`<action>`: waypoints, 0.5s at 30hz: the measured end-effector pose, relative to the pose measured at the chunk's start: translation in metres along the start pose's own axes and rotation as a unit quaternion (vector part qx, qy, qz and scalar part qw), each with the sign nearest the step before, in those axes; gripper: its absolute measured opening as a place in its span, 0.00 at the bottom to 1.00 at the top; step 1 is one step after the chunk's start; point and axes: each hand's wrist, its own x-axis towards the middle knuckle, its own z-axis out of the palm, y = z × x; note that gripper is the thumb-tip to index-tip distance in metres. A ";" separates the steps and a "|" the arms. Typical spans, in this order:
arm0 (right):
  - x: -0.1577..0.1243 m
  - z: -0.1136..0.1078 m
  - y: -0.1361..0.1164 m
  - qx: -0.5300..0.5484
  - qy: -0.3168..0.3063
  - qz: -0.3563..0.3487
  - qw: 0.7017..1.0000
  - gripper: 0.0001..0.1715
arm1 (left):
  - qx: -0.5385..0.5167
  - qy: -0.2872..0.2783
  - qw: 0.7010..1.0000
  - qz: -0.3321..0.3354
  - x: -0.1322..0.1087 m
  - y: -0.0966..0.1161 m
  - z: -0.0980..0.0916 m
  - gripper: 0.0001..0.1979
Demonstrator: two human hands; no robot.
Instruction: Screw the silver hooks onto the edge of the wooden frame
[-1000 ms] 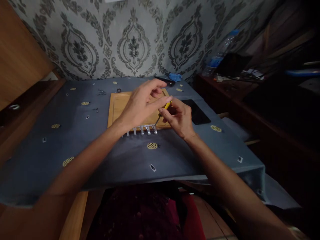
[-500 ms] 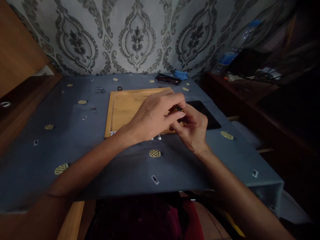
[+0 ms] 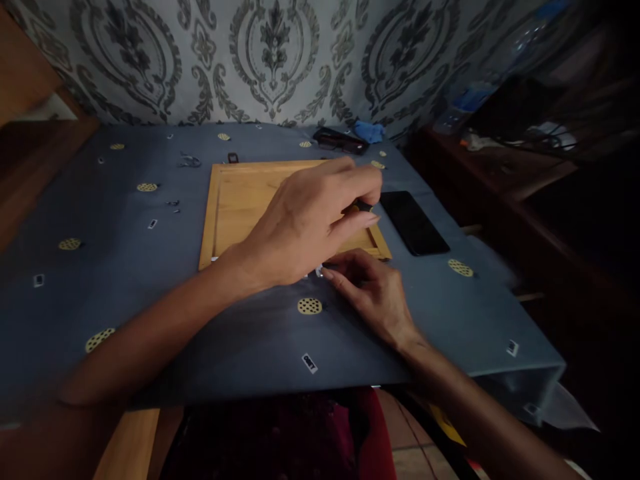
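Over the wooden board [image 3: 240, 200], my left hand [image 3: 310, 220] is closed in a pinch on a small dark object [image 3: 364, 206], mostly hidden by the fingers. My right hand [image 3: 373, 293] is lower, at the board's front edge, its thumb and forefinger closing on a small shiny piece [image 3: 319, 271] that lies there. Part of the board is covered by my left hand.
A black phone [image 3: 415, 223] lies right of the board. Behind are a dark glasses-like item [image 3: 340, 141] and a blue cloth [image 3: 369, 131]. Small metal bits [image 3: 173, 203] and a thin grey item [image 3: 189, 160] lie to the left.
My right hand has parted from my left hand and come down to the board's front edge. My left hand still pinches the dark object. The camera view has shifted slightly.
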 end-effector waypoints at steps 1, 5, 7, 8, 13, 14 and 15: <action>0.001 0.001 -0.001 0.003 -0.003 0.006 1.000 0.21 | -0.004 -0.001 1.000 -0.003 0.001 -0.001 0.000 0.05; 0.003 0.006 -0.005 0.021 -0.023 0.039 0.999 0.16 | -0.018 0.000 1.000 -0.015 0.002 -0.002 -0.001 0.05; 0.002 0.008 -0.005 0.017 -0.033 0.051 0.998 0.15 | -0.019 0.004 1.000 -0.015 0.002 -0.003 -0.001 0.06; 0.002 0.008 -0.004 0.017 -0.036 0.055 0.998 0.15 | -0.018 0.007 1.000 -0.015 0.002 -0.003 -0.002 0.06; 0.001 0.008 -0.001 0.042 -0.050 0.066 0.996 0.14 | -0.017 0.015 1.000 -0.008 0.001 -0.002 -0.002 0.05; 0.001 0.008 0.000 0.048 -0.056 0.065 0.995 0.15 | -0.018 0.014 1.000 -0.006 0.001 -0.001 -0.001 0.05; 0.002 0.007 0.000 0.053 -0.062 0.064 0.995 0.15 | -0.018 0.013 1.000 -0.003 0.001 0.000 -0.001 0.05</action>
